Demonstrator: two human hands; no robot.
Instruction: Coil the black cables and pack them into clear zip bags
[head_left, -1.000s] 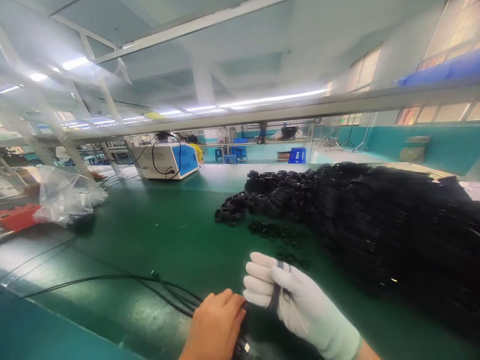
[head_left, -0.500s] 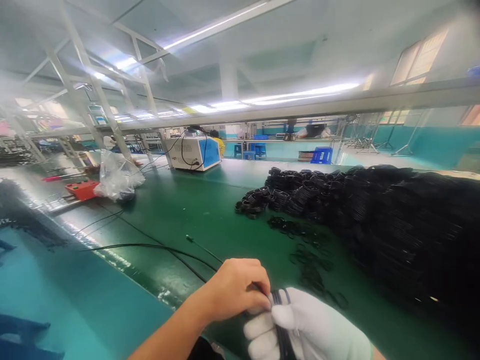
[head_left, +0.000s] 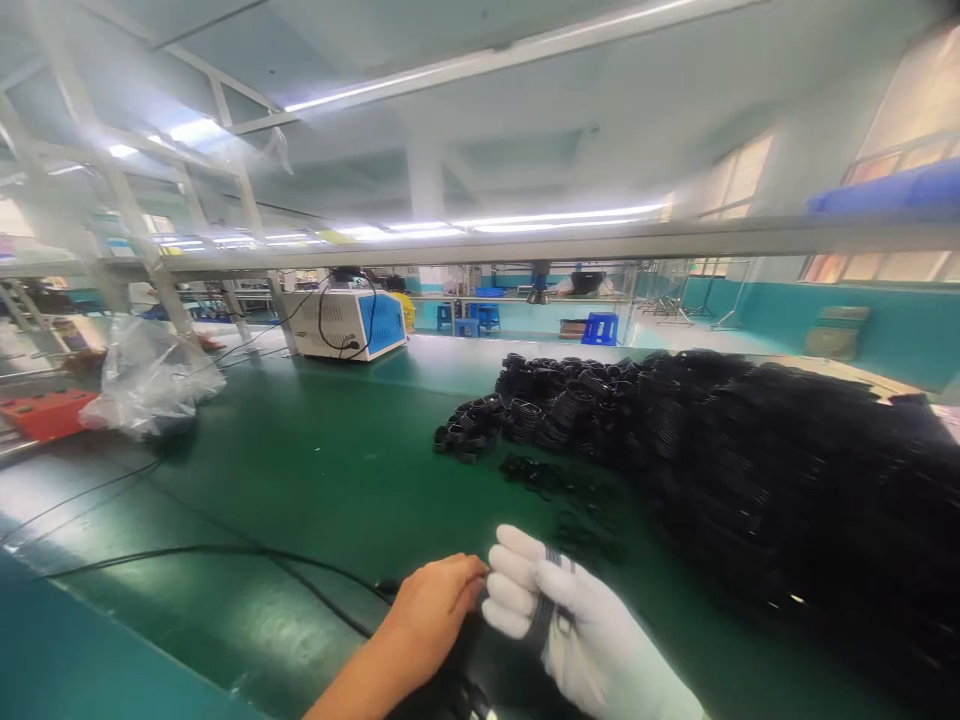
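Note:
My right hand (head_left: 577,620), in a white glove, is curled round a small bundle of black cable (head_left: 546,612) that crosses its palm. My bare left hand (head_left: 439,605) is beside the gloved fingertips, its fingers bent together; whatever it may grip is hidden. Black cables (head_left: 300,560) run over the green table (head_left: 285,490) to behind the left hand. Below the hands, a dark item with light metal parts shows at the bottom edge. Right of the hands lies a large heap of black coiled cables (head_left: 712,450), with loose black loops (head_left: 555,480) in front of it.
A white and blue machine (head_left: 352,325) stands at the back of the table. To the left are a clear plastic bag (head_left: 146,375) and a red box (head_left: 49,412). A metal shelf beam (head_left: 465,248) crosses above the table.
The view has turned right. My left hand has moved off the bundle and down slightly, leaving a small gap to the glove. The right hand has tilted up, showing more of its fingers.

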